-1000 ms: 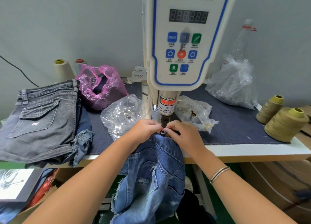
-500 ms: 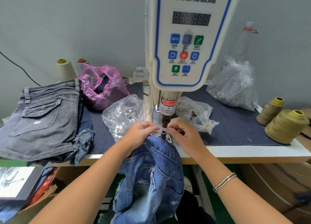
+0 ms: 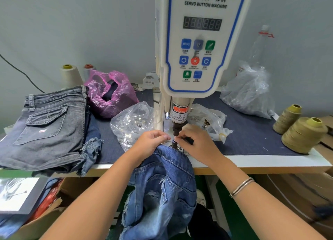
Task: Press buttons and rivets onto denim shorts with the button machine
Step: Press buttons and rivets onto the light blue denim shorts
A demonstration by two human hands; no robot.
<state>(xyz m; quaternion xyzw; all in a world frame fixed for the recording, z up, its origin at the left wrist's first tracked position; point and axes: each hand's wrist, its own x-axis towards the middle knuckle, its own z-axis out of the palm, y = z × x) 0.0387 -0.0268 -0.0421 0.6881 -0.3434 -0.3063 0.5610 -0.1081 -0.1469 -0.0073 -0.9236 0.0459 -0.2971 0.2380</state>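
Button machine [image 3: 200, 46] upright at the back-centre of the surface [image 3: 252, 161], its dark punch [image 3: 176, 129] pointing down over a small dark die [image 3: 174, 143]; blue denim shorts [image 3: 162, 189] hang off the surface's front edge, top hem lying at the die; left hand [image 3: 150, 142] on the hem just left of the die, fingers curled, grip narrow, fingertips together near the punch; whether they pinch cloth or a small part, cannot tell; right hand [image 3: 196, 144] just right of the die, thumb and forefinger in a narrow pinch at the punch tip, what they hold too small to tell; silver bangle [image 3: 241, 186] on the right wrist; grey denim shorts [image 3: 46, 129] stacked at far left; pink plastic bag [image 3: 110, 93] behind them; clear bag of metal pieces [image 3: 131, 124] left of the machine; olive thread cones [image 3: 299, 131] at right.
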